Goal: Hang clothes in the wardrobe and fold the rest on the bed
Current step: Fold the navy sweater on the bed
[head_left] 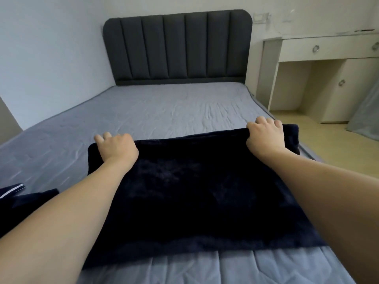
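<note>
Now both hands sit at the far edge of a dark garment (196, 187) spread across the lower middle of the frame on the bed (164, 107). The left hand (118, 147) and the right hand (265, 137) each have fingers curled over that edge, gripping a corner. To fold well, I'd judge both corners should travel together, kept level and taut, and meet the near edge squarely. Another dark garment (22, 197) lies at lower left.

2 bare, sleeveless forearms (82, 201)
</note>
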A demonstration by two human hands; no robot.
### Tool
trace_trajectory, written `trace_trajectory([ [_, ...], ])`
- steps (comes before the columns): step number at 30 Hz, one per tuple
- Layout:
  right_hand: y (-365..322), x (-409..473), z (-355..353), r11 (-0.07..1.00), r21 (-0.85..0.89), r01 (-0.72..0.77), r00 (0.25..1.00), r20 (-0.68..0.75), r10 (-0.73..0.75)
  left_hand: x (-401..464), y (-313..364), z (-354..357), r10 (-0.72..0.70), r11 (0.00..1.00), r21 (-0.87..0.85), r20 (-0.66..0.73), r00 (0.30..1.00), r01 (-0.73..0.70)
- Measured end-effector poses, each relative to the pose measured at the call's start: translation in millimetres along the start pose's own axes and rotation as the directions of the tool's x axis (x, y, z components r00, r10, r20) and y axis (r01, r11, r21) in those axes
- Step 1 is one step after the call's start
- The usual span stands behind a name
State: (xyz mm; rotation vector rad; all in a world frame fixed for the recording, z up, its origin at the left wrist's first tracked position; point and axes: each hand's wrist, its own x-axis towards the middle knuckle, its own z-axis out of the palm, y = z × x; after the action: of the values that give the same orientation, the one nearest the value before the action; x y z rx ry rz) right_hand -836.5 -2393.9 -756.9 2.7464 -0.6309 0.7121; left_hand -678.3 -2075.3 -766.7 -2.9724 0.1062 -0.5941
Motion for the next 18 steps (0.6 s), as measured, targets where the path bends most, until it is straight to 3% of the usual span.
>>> trace_trajectory([
  [3,5,18,50,0.999,0.004,-0.043,0.999,0.015,0.043,36,24,34,-0.036,0.993,-0.114,-0.074,0.997,0.028],
  [7,11,-5,145,0.961,0.046,-0.273,0.918,0.309,0.247,25,58,128,-0.002,0.982,-0.185,0.239,0.971,0.047],
  [10,19,-9,184,0.906,0.151,-0.395,0.857,0.416,0.305,22,60,166,0.039,0.986,-0.168,0.298,0.954,0.012],
  [14,24,9,190,0.921,0.101,-0.376,0.81,0.518,0.273,38,70,162,0.095,0.991,-0.122,0.303,0.948,-0.061],
  [16,19,11,185,0.947,0.093,-0.308,0.844,0.485,0.226,37,91,147,0.245,0.936,-0.304,0.201,0.949,-0.177],
  [18,19,18,176,0.965,0.1,-0.244,0.903,0.387,0.188,33,116,132,0.423,0.833,-0.445,0.128,0.897,-0.329],
])
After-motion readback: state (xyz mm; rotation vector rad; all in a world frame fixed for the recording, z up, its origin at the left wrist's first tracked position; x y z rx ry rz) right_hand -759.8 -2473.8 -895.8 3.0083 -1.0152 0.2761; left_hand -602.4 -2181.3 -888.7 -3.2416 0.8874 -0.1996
